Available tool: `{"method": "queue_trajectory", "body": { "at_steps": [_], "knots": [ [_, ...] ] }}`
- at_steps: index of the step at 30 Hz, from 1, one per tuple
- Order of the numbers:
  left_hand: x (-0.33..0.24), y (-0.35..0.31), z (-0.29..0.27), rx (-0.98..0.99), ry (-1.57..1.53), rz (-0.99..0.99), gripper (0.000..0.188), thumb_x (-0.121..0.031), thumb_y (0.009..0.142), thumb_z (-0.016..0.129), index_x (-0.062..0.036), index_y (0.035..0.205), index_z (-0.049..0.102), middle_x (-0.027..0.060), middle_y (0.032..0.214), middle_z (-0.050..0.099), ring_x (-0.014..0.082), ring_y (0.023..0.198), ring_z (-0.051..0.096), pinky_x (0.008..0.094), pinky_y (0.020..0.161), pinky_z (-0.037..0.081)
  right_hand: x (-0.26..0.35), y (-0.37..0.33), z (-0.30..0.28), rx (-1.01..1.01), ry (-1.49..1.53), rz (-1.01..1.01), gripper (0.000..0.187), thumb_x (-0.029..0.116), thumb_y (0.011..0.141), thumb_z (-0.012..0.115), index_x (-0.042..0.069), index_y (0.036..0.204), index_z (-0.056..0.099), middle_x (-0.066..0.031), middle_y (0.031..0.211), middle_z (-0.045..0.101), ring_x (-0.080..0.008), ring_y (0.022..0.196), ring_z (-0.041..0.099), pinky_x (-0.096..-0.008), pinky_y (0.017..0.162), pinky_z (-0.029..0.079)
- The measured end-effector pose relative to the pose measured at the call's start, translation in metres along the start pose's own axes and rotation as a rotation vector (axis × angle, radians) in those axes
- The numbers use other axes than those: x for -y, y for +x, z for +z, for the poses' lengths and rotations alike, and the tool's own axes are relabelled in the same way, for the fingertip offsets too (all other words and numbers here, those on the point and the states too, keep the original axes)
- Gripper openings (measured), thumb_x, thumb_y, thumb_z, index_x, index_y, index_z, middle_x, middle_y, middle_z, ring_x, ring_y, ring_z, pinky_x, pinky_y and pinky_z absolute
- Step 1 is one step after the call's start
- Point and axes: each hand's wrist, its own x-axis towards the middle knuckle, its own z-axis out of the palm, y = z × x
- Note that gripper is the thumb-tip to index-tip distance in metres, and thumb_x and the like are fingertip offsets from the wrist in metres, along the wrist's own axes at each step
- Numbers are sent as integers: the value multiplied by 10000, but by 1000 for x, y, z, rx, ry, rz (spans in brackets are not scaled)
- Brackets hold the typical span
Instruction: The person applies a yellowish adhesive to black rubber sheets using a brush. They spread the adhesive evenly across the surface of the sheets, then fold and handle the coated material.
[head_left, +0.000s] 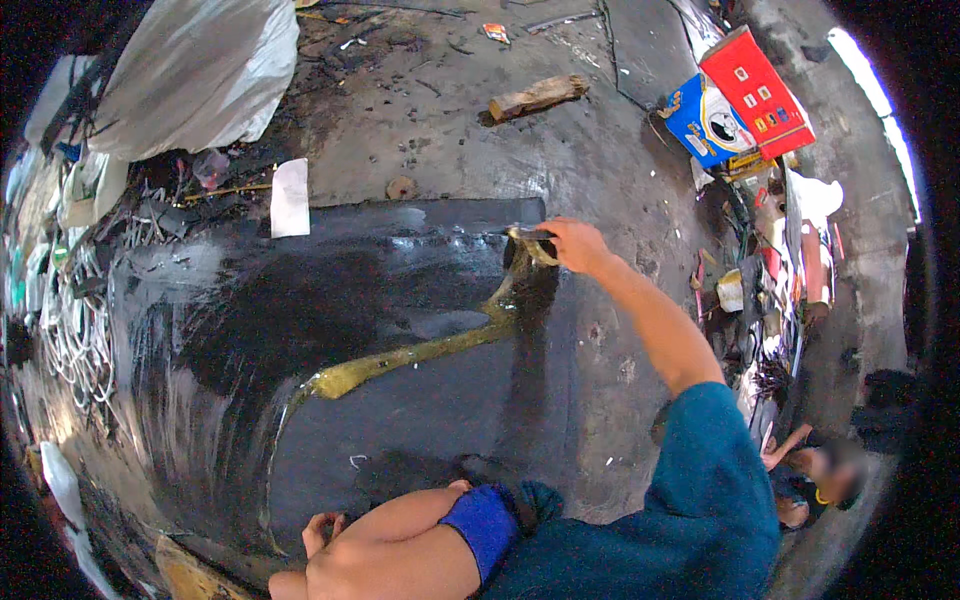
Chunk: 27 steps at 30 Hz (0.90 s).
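Observation:
My right hand reaches to the far right corner of a black sheet lying on the floor. Its fingers are closed around a thin, flat spreader, mostly covered by the grip. A yellow-brown streak of thick, glue-like liquid bends from below the spreader toward the left across the sheet. Left of the streak the surface looks wet and shiny; nearer to me it is duller. Beside my bent knee, the fingers of my left hand show in part, bent and apart, with nothing visible in them.
A white slip lies on the sheet's far edge. Beyond are a wood block and a large pale sack. Red and blue boxes stand far right, above scattered clutter. Another person is at the lower right.

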Motion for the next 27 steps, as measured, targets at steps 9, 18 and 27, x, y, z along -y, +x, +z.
{"method": "queue_trajectory", "body": {
  "at_steps": [9,18,27],
  "knots": [
    [1,-6,-4,9,28,27,123,-91,866,708,27,870,673,111,784,664,173,704,619,312,649,497,47,-162,69,115,190,-108,290,143,860,601,97,1143,644,-155,1057,671,-371,1000,635,-454,858,512],
    [12,-17,-3,-58,17,147,116,-87,862,706,25,863,672,127,796,672,191,704,631,319,660,501,116,-49,74,-295,181,93,305,243,883,581,20,1087,615,-221,903,645,-413,795,646,-525,733,529],
    [-26,-2,7,-112,104,370,86,-90,858,698,-14,898,700,150,885,682,295,789,677,364,678,526,394,0,146,-43,104,-878,165,131,787,625,143,939,687,-83,883,691,-263,861,675,-492,870,493]
  ]
}}
